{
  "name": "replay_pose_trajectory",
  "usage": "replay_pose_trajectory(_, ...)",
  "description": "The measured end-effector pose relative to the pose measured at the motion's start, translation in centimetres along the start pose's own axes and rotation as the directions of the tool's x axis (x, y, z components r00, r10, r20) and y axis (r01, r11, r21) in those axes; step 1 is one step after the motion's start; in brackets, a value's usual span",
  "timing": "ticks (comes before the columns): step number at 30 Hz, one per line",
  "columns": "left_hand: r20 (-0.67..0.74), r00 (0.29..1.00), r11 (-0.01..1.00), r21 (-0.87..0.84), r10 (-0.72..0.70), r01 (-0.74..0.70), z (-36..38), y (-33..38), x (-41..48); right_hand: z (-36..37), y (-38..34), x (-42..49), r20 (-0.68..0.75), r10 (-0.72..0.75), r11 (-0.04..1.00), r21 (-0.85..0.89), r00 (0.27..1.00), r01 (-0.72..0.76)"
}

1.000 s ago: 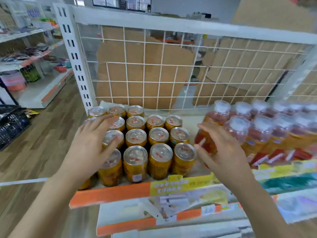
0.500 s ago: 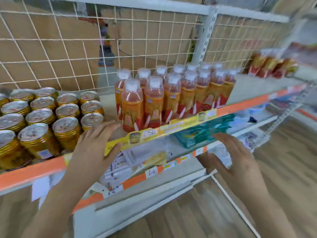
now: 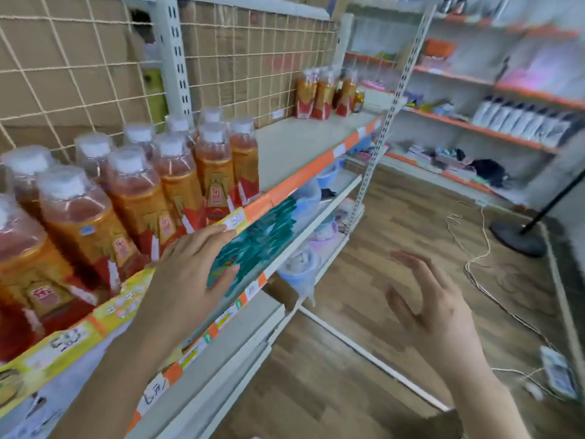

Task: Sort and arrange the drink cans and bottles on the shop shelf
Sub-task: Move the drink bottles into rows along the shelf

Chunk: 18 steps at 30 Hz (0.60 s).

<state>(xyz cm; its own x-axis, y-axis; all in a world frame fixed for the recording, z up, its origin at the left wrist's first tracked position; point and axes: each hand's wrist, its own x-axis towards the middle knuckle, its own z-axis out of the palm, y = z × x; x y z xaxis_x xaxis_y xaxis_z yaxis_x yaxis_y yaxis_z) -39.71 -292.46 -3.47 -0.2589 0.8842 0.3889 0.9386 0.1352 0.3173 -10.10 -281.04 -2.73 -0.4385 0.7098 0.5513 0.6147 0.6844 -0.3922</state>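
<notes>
Several orange tea bottles [image 3: 133, 188] with white caps stand packed on the left of the shop shelf [image 3: 297, 144]. A smaller group of the same bottles [image 3: 323, 93] stands far down the shelf at the back, with bare shelf between the two groups. My left hand [image 3: 190, 267] hovers open at the shelf's front edge, just below the near bottles, fingers spread and holding nothing. My right hand [image 3: 433, 308] is open in the air over the floor, away from the shelf. No cans are in view.
A lower shelf holds teal packets [image 3: 259, 242] and plastic bowls [image 3: 300, 267]. A wire mesh back with cardboard [image 3: 79, 74] stands behind the bottles. Cables [image 3: 474, 258], a power strip [image 3: 557, 372] and a black stand base [image 3: 519, 239] lie on the wooden floor. More shelving [image 3: 493, 131] lines the right wall.
My view has swung right along the shelf: the gold cans have left the frame and the far bottle group has appeared. Both hands have stayed open and moved rightward off the cans.
</notes>
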Motion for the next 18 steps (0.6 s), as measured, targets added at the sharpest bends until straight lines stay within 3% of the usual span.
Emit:
replay_pose_trajectory(9, -0.011, 0.975, 0.968, -0.121, 0.221, -0.221, 6.1, 1.9, 14.0, 0.2, 6.7, 6.7, -0.077, 0.153, 0.98, -0.115, 0.985, -0.161)
replay_pose_trajectory(18, 0.006, 0.961, 0.951, -0.149, 0.276, -0.272, 11.6, 3.6, 23.9, 2.2, 14.5, 13.4, -0.105, 0.191, 0.972, -0.121, 0.976, -0.203)
